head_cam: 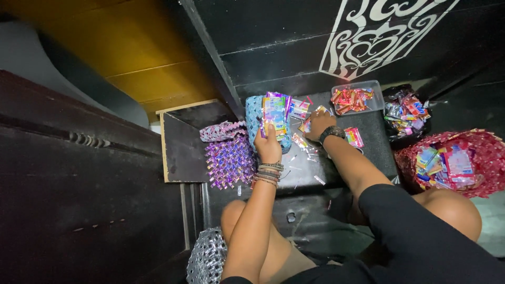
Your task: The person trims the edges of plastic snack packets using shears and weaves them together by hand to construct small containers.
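Left hand (269, 147): wrist carries a stack of several thin bracelets, beaded and corded. Right hand (319, 125): wrist carries a dark wristwatch on a black band. Black garment covers the torso. Forearms and knees are bare.

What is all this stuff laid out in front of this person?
stack of wrappers: one, multicoloured, in the left hand
blue woven piece: one, behind that stack
purple woven mat: one, left of the hands
clear tub: one, holding red wrappers, far side
black bag: one, full of wrappers, right
red woven basket: one, with flat wrappers, far right
silver woven piece: one, by the knee
left hand: bracelets on the wrist
right hand: watch on the wrist, on loose wrappers
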